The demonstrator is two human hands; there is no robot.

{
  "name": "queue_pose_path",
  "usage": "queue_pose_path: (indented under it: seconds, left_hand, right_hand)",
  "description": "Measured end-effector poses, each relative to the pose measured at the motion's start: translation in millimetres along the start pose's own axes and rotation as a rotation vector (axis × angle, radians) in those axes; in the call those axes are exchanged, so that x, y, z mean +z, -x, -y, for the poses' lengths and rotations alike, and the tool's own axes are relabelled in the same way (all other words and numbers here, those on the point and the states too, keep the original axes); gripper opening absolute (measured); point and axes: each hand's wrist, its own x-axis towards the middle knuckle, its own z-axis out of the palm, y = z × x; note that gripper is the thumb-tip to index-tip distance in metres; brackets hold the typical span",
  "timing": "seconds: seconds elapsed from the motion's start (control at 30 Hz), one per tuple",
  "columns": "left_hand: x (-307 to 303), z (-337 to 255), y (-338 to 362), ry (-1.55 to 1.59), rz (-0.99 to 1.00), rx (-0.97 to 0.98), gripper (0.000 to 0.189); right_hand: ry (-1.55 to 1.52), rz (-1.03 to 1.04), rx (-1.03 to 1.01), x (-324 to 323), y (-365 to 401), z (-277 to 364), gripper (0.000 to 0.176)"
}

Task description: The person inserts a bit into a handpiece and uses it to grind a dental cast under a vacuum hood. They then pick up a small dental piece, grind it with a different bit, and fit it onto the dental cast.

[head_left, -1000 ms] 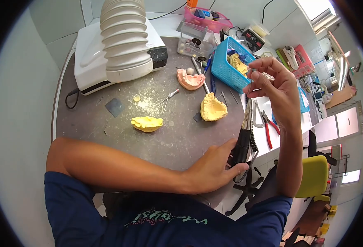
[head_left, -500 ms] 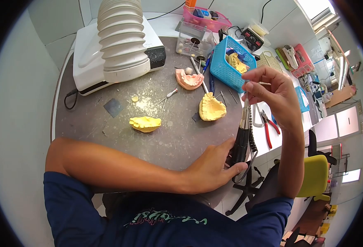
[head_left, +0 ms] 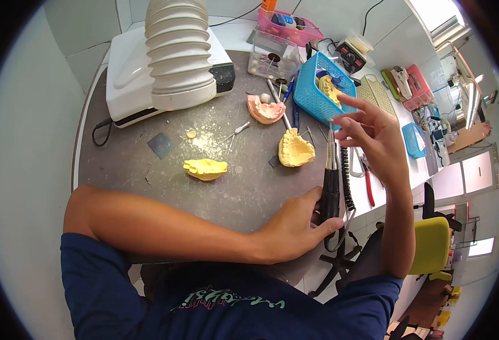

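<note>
Grey worktop (head_left: pixel 249 198) seen from above, dusted with pale powder (head_left: pixel 206 140) near a white unit (head_left: pixel 129 76) with a ribbed hose (head_left: pixel 178 62). Black handpiece (head_left: pixel 331 195) is held at the worktop's right edge, metal nose pointed away from the body. Its lower body is wrapped by the left hand (head_left: pixel 292 229), thumb laid across; grip is set low, probably to steady it and leave the nose exposed. Right hand (head_left: pixel 377 139) is raised beside the tip (head_left: pixel 330 122), fingers bent and parted, index finger reaching past the thumb; whether anything small is pinched cannot be told. Wrist is angled inward, apparently for fingertip access to the nose. Yellow cast (head_left: pixel 205 169) is set apart on the left, cream cast (head_left: pixel 296 150) nearer the handpiece, pink model (head_left: pixel 265 110) beyond it; presumably parked within reach but out of the hands' way. Another cast (head_left: pixel 329 88) is kept in the blue basket (head_left: pixel 312 101), likely for containment. Coiled cord (head_left: pixel 347 184) is run alongside the handpiece, red-handled tool (head_left: pixel 369 190) just right of it.
</note>
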Motion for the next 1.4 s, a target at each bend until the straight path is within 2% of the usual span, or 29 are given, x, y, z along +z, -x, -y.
queue_pose_path:
  seconds: [0.07, 0.17, 0.2, 0.27, 0.3, 0.37, 0.4, 0.47, 0.5, 0.53, 0.6, 0.67, 0.7, 0.77, 0.87, 0.9, 0.93, 1.0, 1.23, 1.3, 1.33, 1.4]
  left_hand:
    - [0, 2, -1, -0.031, -0.015, 0.027, 0.037]
    - [-1, -1, -1, -0.069, -0.045, 0.042, 0.037]
    - [-2, -6, 1, -0.068, -0.038, 0.031, 0.038]
    - [-4, -14, 4, -0.159, -0.041, 0.004, 0.036]
    - [-3, -16, 3, -0.107, -0.038, 0.032, 0.034]
    - [-2, -20, 5, -0.069, -0.036, 0.070, 0.028]
    - [-5, -29, 4, -0.088, -0.039, 0.067, 0.028]
    - [-15, -43, 0, -0.330, 0.108, 0.127, 0.033]
    - [-23, -47, -3, -0.601, 0.089, 0.334, 0.034]
    - [-34, -57, -3, -0.614, 0.087, 0.333, 0.034]
    - [-62, -81, 7, -0.929, 0.014, 0.311, 0.037]
    - [-86, -103, 21, -1.405, -0.124, 0.243, 0.040]
    - [-100, -105, 28, -1.420, -0.119, 0.242, 0.040]
    - [-123, -99, 35, -1.696, -0.308, 0.305, 0.047]
    - [-132, -104, 31, -1.901, -0.311, 0.310, 0.055]
    - [-136, -100, 27, -1.960, -0.303, 0.407, 0.060]
    - [-138, -99, 24, -1.963, -0.304, 0.405, 0.060]
    - [-136, -97, 17, -2.117, -0.321, 0.265, 0.062]
    - [-139, -95, 13, -2.127, -0.346, 0.280, 0.065]
    - [-143, -96, 16, -2.109, -0.324, 0.402, 0.061]
    - [-143, -98, 20, -2.109, -0.327, 0.401, 0.061]
    - [-142, -102, 31, -1.816, -0.323, 0.249, 0.046]
  right_hand:
    - [0.192, 0.018, 0.063, -5, 15, -5, 0.020]
    - [0.462, 0.144, 0.080, 7, 48, 0, 0.033]
    - [0.363, 0.098, 0.070, 18, 55, 2, 0.032]
    - [0.493, -0.003, -0.042, 22, 64, -7, 0.025]
    - [0.476, -0.002, -0.050, 23, 66, -7, 0.025]
    - [0.037, -0.002, 0.083, 23, 70, -3, 0.022]
    - [-0.111, 0.040, 0.003, 21, 72, -1, 0.025]
    - [-0.230, 0.011, -0.141, 18, 74, -2, 0.028]
    - [-0.334, -0.009, -0.223, 16, 75, -11, 0.032]
    - [-0.297, -0.140, -0.271, 19, 76, -10, 0.036]
    - [-0.603, -0.216, -0.251, 23, 80, -6, 0.037]
    - [-0.587, -0.221, -0.275, 19, 82, -9, 0.036]
    - [-0.455, -0.217, -0.291, 17, 84, -12, 0.034]
    - [-0.267, -0.211, -0.303, 20, 85, -18, 0.028]
    - [-0.060, -0.185, -0.331, 29, 80, -25, 0.023]
    - [-0.064, -0.183, -0.331, 31, 77, -25, 0.023]
    - [0.030, -0.178, -0.351, 32, 74, -25, 0.023]
    - [0.124, -0.172, -0.375, 34, 71, -23, 0.023]
    - [0.170, -0.124, -0.423, 36, 67, -23, 0.024]
    - [0.192, -0.111, -0.405, 37, 65, -23, 0.024]
    - [0.202, -0.126, -0.419, 38, 64, -23, 0.024]
    - [0.211, -0.139, -0.433, 38, 61, -24, 0.024]
